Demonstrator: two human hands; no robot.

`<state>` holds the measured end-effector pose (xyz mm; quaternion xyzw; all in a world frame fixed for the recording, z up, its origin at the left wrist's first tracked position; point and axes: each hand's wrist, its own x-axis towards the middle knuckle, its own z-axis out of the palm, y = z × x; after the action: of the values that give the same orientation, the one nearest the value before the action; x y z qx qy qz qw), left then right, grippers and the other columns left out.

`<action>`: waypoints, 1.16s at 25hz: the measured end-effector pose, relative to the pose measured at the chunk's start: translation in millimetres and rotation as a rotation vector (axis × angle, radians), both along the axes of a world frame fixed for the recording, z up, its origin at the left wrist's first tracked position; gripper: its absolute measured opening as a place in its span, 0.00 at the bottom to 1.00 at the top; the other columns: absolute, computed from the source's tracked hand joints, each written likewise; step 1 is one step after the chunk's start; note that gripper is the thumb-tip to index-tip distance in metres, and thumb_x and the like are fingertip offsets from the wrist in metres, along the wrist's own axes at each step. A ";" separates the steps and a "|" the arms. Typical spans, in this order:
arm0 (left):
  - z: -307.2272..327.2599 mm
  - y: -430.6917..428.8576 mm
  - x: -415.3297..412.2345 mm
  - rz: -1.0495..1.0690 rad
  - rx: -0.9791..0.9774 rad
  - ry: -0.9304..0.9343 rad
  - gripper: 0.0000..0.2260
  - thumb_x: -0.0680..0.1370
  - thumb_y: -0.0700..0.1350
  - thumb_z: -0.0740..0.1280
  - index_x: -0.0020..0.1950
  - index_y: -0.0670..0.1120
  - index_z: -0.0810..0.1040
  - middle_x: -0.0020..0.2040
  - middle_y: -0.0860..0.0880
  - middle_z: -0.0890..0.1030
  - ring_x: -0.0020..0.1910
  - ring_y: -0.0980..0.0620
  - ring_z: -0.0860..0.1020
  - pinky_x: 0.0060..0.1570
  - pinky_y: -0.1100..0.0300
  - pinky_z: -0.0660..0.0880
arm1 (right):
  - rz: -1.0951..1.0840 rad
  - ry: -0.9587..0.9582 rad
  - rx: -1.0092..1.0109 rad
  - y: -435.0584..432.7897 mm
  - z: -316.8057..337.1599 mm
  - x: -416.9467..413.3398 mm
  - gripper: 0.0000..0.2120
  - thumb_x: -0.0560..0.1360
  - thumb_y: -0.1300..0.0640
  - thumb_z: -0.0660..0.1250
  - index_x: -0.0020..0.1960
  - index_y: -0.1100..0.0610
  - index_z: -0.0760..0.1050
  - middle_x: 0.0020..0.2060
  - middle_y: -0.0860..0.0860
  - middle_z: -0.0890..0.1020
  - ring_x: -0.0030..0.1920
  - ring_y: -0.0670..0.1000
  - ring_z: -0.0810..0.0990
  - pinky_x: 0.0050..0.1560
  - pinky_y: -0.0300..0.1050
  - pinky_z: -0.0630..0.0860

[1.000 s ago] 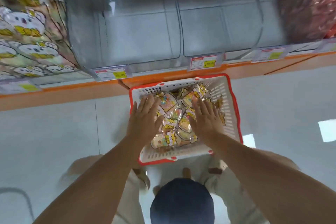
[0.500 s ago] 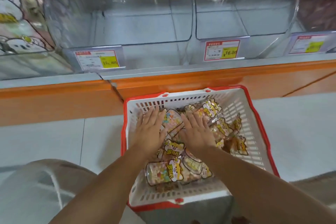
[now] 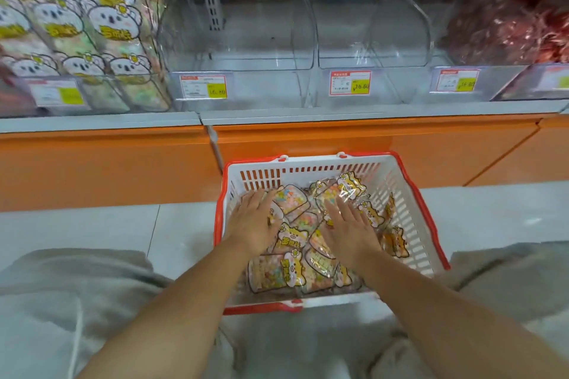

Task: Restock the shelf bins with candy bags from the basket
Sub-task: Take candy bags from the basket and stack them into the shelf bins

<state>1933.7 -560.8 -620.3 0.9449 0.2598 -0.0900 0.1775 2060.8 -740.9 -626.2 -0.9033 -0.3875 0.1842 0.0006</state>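
A white basket with a red rim (image 3: 409,212) sits on the floor below the shelf. Several clear candy bags (image 3: 277,274) with yellow cartoon labels fill it. My left hand (image 3: 252,221) lies flat with straight fingers on the bags at the basket's left side. My right hand (image 3: 348,231) lies flat on the bags to the right of the middle. Neither hand grips a bag. Above the basket stand two clear shelf bins (image 3: 240,40) (image 3: 369,34) with nothing inside, each with a red and yellow price tag on its front.
A bin at the left (image 3: 77,40) is full of koala-label bags. Red wrapped sweets (image 3: 508,24) fill the bin at the far right. An orange shelf base (image 3: 107,163) runs across behind the basket. My knees in grey trousers (image 3: 61,301) flank the basket.
The view has tilted up from the floor to the shelf, and the bins now show fully. My hands have spread slightly apart on the bags in the basket.
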 end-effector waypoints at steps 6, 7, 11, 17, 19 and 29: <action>-36.7 21.8 0.7 0.021 -0.117 0.107 0.38 0.77 0.51 0.66 0.80 0.52 0.47 0.81 0.48 0.48 0.79 0.46 0.49 0.76 0.49 0.53 | 0.113 0.120 0.009 45.8 -4.4 1.1 0.31 0.81 0.56 0.55 0.79 0.46 0.45 0.79 0.50 0.44 0.78 0.54 0.42 0.76 0.55 0.45; -42.1 25.7 3.9 0.027 -0.136 0.105 0.38 0.77 0.50 0.67 0.80 0.52 0.47 0.81 0.49 0.48 0.79 0.46 0.49 0.75 0.48 0.54 | 0.123 0.142 0.007 57.8 -7.8 3.1 0.33 0.80 0.59 0.57 0.79 0.45 0.45 0.79 0.50 0.44 0.78 0.54 0.41 0.76 0.54 0.44; -56.2 33.5 16.2 0.041 -0.235 0.073 0.41 0.76 0.42 0.69 0.80 0.55 0.46 0.81 0.50 0.46 0.79 0.46 0.50 0.75 0.50 0.57 | 0.173 0.180 -0.080 88.7 -26.4 17.0 0.42 0.73 0.65 0.62 0.79 0.44 0.45 0.78 0.48 0.40 0.78 0.54 0.38 0.77 0.56 0.43; -61.4 41.2 24.8 0.064 -0.180 -0.054 0.32 0.76 0.38 0.66 0.78 0.53 0.60 0.76 0.49 0.63 0.75 0.44 0.57 0.73 0.53 0.57 | 0.235 0.263 -0.090 92.3 -45.9 40.0 0.35 0.78 0.59 0.62 0.78 0.43 0.50 0.79 0.46 0.47 0.78 0.55 0.48 0.77 0.54 0.51; -62.2 42.7 25.9 0.115 -0.284 -0.137 0.28 0.76 0.36 0.68 0.74 0.52 0.68 0.72 0.48 0.69 0.72 0.46 0.61 0.70 0.56 0.61 | 0.232 0.252 -0.002 85.7 -45.2 44.5 0.27 0.80 0.56 0.61 0.77 0.43 0.57 0.77 0.47 0.57 0.76 0.54 0.57 0.75 0.52 0.58; -21.2 21.2 38.1 0.660 -1.502 -0.418 0.19 0.77 0.45 0.69 0.66 0.44 0.75 0.58 0.46 0.82 0.58 0.47 0.80 0.64 0.47 0.73 | -0.466 1.163 0.692 61.9 -2.6 20.9 0.12 0.81 0.52 0.60 0.63 0.50 0.75 0.57 0.43 0.80 0.58 0.45 0.78 0.59 0.47 0.76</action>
<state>1971.8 -539.6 -641.5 0.4492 0.3553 -0.0057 0.8197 2081.7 -679.0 -628.8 -0.6662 -0.1576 0.4975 0.5328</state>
